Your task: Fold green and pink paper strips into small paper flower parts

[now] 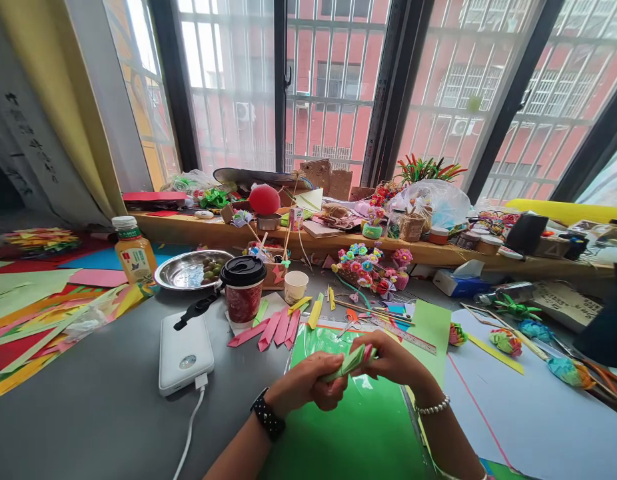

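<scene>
My left hand (pixel 308 381) and my right hand (pixel 391 360) are both closed on a folded strip of green and pink paper (pixel 349 363), held between them just above a green sheet (pixel 348 427) on the grey table. The left wrist wears a black watch, the right a bead bracelet. Folded pink paper pieces (pixel 271 330) lie just beyond the hands.
A white power bank (pixel 184 353) with cable lies at left, a red cup with black lid (pixel 243 288) and a small white cup (pixel 295 285) behind it. A steel bowl (pixel 188 270), juice bottle (pixel 132 251), ruler (pixel 406 333), paper flowers (pixel 366 267) and coloured paper crowd the table.
</scene>
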Available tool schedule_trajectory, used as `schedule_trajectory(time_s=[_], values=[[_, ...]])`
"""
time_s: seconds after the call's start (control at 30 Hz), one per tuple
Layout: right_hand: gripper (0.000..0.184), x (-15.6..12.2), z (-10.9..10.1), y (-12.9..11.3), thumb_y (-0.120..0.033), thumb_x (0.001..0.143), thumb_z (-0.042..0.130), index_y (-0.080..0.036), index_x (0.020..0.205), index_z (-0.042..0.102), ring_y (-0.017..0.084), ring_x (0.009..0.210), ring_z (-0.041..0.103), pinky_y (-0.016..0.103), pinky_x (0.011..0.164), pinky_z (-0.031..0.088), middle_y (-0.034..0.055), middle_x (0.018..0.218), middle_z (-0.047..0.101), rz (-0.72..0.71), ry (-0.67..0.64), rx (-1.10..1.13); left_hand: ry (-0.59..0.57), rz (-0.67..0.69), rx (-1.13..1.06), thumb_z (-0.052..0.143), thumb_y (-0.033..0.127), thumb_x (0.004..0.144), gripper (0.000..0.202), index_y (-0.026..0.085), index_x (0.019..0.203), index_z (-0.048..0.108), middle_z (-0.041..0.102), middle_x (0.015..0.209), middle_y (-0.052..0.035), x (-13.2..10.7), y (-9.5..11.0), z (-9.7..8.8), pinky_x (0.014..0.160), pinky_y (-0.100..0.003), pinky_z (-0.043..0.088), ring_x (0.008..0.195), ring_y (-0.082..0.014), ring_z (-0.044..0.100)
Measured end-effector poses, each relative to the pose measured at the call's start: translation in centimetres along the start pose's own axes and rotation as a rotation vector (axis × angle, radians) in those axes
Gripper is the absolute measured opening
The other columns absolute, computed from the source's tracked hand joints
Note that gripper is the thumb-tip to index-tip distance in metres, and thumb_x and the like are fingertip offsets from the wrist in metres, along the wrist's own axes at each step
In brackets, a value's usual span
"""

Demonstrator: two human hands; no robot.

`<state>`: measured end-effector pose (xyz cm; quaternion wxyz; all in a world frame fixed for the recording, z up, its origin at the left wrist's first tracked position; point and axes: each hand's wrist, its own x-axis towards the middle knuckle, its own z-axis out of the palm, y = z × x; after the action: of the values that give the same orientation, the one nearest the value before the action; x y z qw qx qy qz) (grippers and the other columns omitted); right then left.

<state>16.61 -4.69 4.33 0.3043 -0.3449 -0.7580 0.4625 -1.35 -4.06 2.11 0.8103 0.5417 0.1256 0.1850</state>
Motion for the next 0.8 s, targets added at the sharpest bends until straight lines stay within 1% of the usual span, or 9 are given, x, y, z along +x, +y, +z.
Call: schedule_trajectory(time_s=[0.07, 0.17, 0.27, 0.4, 0.47, 0.57, 0.63, 0.7, 0.8], values=[[0.023, -0.3, -0.1, 0.1, -0.035, 0.067, 0.063, -0.013, 0.061, 0.06, 0.005, 0.043, 0.038, 0.016, 0.04, 0.029, -0.0054, 0.047, 0.045, 0.005, -0.087, -0.024, -0.036, -0.08, 0.108, 0.046, 0.051, 0.073, 0.044, 0.014, 0.048, 0.044, 0.021, 0.036, 0.0088, -0.4, 0.4, 0.1, 0.036, -0.022, 0.01, 0.033, -0.0034, 0.015], [0.022, -0.5, -0.2, 0.5, -0.034, 0.067, 0.063, -0.012, 0.067, 0.062, 0.005, 0.045, 0.041, 0.016, 0.043, 0.032, -0.0043, 0.05, 0.049, 0.076, -0.299, -0.002, -0.104, -0.246, 0.305, 0.048, 0.053, 0.071, 0.045, 0.013, 0.052, 0.049, 0.033, 0.04, 0.0059, -0.9, 1.1, 0.3, 0.037, -0.022, 0.012, 0.034, -0.0033, 0.021], [0.022, -0.3, -0.7, 0.5, -0.032, 0.067, 0.063, -0.012, 0.075, 0.064, 0.005, 0.045, 0.043, 0.016, 0.044, 0.033, -0.0046, 0.052, 0.051, 0.174, -0.469, -0.041, -0.176, -0.379, 0.496, 0.045, 0.054, 0.073, 0.045, 0.013, 0.055, 0.052, 0.031, 0.041, 0.0062, -0.9, 1.5, 0.5, 0.037, -0.02, 0.016, 0.037, -0.0039, 0.023], [0.013, 0.9, -1.8, -1.1, -0.025, 0.069, 0.062, -0.013, 0.073, 0.067, 0.004, 0.044, 0.043, 0.014, 0.043, 0.031, -0.0065, 0.047, 0.05, 0.244, -0.596, -0.349, -0.102, -0.395, 0.78, 0.041, 0.054, 0.075, 0.045, 0.015, 0.058, 0.055, 0.041, 0.048, 0.0043, -0.3, 1.3, 0.3, 0.04, -0.018, 0.023, 0.042, -0.0049, 0.032], [0.008, 1.8, -2.2, -2.3, -0.02, 0.067, 0.062, -0.015, 0.07, 0.067, 0.004, 0.043, 0.043, 0.014, 0.043, 0.03, -0.007, 0.044, 0.05, 0.303, -0.582, -0.549, -0.028, -0.354, 0.908, 0.038, 0.052, 0.077, 0.046, 0.015, 0.058, 0.057, 0.04, 0.05, 0.0044, -0.1, 0.9, 0.1, 0.04, -0.019, 0.022, 0.041, -0.0051, 0.031], [0.008, 2.9, -1.8, -3.8, -0.014, 0.063, 0.062, -0.017, 0.058, 0.067, 0.005, 0.041, 0.046, 0.014, 0.04, 0.03, -0.0069, 0.04, 0.05, 0.25, -0.544, -0.755, 0.082, -0.276, 0.986, 0.033, 0.051, 0.079, 0.049, 0.016, 0.058, 0.059, 0.038, 0.047, 0.0044, 0.3, 0.2, -0.3, 0.04, -0.02, 0.022, 0.04, -0.0064, 0.03], [0.013, 3.5, -1.2, -4.6, -0.009, 0.057, 0.065, -0.017, 0.047, 0.064, 0.006, 0.035, 0.043, 0.016, 0.036, 0.027, -0.0064, 0.035, 0.048, 0.19, -0.389, -0.924, 0.157, -0.181, 1.002, 0.03, 0.05, 0.081, 0.051, 0.016, 0.056, 0.06, 0.036, 0.044, 0.0044, 0.5, -0.3, -0.5, 0.041, -0.021, 0.021, 0.04, -0.0072, 0.03], [0.016, 3.9, -0.5, -5.1, -0.005, 0.051, 0.068, -0.017, 0.043, 0.062, 0.008, 0.036, 0.045, 0.018, 0.038, 0.029, -0.0032, 0.037, 0.053, 0.172, -0.252, -1.111, 0.254, -0.09, 1.029, 0.028, 0.046, 0.083, 0.051, 0.017, 0.054, 0.058, 0.035, 0.043, 0.0043, 0.8, -0.8, -0.8, 0.041, -0.021, 0.021, 0.038, -0.0075, 0.03], [0.013, 4.3, 0.2, -5.6, -0.002, 0.055, 0.063, -0.014, 0.054, 0.066, 0.015, 0.05, 0.057, 0.021, 0.045, 0.036, 0.0072, 0.055, 0.064, 0.21, -0.066, -1.229, 0.53, 0.078, 1.183, 0.032, 0.035, 0.084, 0.042, 0.018, 0.052, 0.054, 0.039, 0.044, 0.0033, 1.5, -1.5, -1.2, 0.045, -0.021, 0.022, 0.041, -0.0092, 0.035]])
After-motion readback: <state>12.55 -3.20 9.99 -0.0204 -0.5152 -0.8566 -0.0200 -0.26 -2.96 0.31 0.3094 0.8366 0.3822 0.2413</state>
